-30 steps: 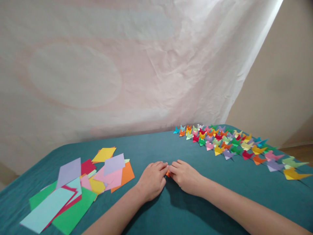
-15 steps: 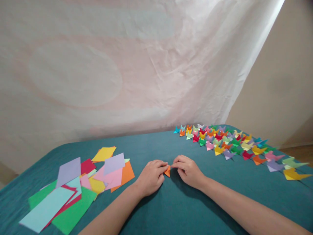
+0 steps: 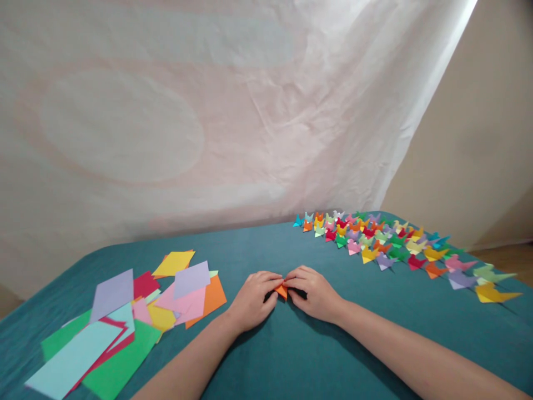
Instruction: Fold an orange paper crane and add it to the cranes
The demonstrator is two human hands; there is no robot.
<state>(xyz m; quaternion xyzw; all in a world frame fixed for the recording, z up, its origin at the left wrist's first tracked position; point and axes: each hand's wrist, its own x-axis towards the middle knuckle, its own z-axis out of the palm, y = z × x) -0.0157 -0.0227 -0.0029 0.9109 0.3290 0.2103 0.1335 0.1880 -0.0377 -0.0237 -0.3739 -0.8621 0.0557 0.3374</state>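
Nearest to the camera, two bare forearms reach forward over the teal tablecloth (image 3: 291, 355). The left hand (image 3: 252, 300) and the right hand (image 3: 317, 291) meet in the middle of the table, and their fingertips together pinch a small orange folded paper (image 3: 282, 289), which sits between them just on the cloth. Both hands are closed on this paper, the fingers bent inward. To the left, near the left hand, lies a loose pile of flat coloured paper sheets (image 3: 125, 316), overlapping each other. Farther away, on the right side, many small folded paper figures (image 3: 387, 241) stand in rows on the cloth. Behind the table hangs a wrinkled white sheet (image 3: 208, 111).
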